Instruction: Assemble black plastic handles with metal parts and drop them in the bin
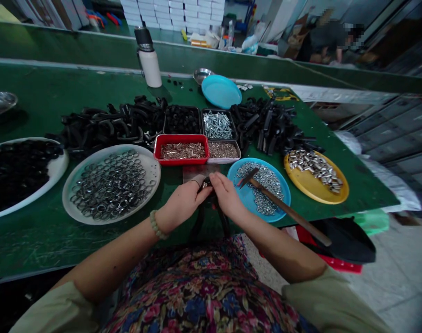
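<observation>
My left hand (183, 203) and my right hand (228, 196) meet at the near edge of the green table (40, 231), fingers pinched together on a small black strap piece with a metal part (206, 184). Black strap ends hang down below my hands. A hammer (283, 208) lies just right of my right hand, its head resting on the blue plate of small nuts (263, 185). A white plate of metal rings (110, 182) sits just left of my left hand. Right beyond my hands stands a red tray of small metal pins (182, 149).
Piles of black plastic parts (110, 122) and more black parts (269, 125) lie farther back. Trays of screws (218, 125), a yellow plate of metal sleeves (317, 173), a turquoise lid (220, 91) and a flask (148, 58) are there too. Another person (327, 39) works far right.
</observation>
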A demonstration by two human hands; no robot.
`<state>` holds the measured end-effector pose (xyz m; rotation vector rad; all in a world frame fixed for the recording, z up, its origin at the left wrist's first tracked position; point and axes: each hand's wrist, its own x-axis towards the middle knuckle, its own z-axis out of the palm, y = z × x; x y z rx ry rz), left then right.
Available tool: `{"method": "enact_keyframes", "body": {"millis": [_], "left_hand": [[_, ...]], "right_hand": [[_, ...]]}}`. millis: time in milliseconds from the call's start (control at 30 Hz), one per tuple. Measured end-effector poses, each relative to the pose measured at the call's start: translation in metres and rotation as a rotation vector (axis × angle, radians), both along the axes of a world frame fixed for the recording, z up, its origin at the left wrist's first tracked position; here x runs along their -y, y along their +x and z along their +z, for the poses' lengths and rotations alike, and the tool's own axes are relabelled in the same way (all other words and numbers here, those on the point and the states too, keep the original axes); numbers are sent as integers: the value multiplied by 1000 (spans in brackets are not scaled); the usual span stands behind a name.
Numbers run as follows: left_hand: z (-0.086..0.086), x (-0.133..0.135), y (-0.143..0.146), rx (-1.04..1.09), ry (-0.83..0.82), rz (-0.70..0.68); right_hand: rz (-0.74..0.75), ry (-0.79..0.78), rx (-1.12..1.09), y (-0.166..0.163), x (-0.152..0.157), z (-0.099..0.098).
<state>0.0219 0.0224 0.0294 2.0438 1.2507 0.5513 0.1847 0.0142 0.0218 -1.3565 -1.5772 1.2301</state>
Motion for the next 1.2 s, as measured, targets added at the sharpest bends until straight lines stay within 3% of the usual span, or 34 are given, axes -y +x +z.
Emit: {"method": "enact_keyframes", "body": {"millis": [67, 133, 200, 233, 300, 433, 500, 600, 667, 733, 933, 1100, 1200], "left_hand": [[7, -4, -16, 47, 34, -30], [13, -7, -28, 82, 149, -4], [11, -6, -30, -19, 289, 12], [6, -4, -28, -120, 341, -18], [-8, 0, -21, -333, 384, -147], [-25, -16, -20, -411, 367, -337], [-20, -48, -26, -379, 357, -263], [-10, -115, -29, -453, 332, -21], [-12, -152, -24, -471, 297, -17], [-20, -174, -17, -466, 267, -55], [-40, -175, -10, -426, 269, -23], [-35, -172, -15, -355, 226, 137], [-30, -148, -20, -147, 201, 143]], "right_hand": [[126, 51, 9, 8, -22, -4], [189, 198, 196, 12, -59, -2], [207, 363, 620, 9, -102, 1], [268, 407, 866, 3, -123, 2], [382, 444, 1146, -11, -156, 0], [492, 446, 1224, -31, -183, -10], [512, 458, 1225, -32, -185, -13], [494, 471, 1206, -27, -182, -8], [450, 466, 1198, -19, -174, -2], [387, 449, 1152, -8, -158, 1], [327, 268, 846, 30, -87, -23], [320, 227, 945, 36, -71, -39], [348, 264, 1058, 35, -69, -37]]}}
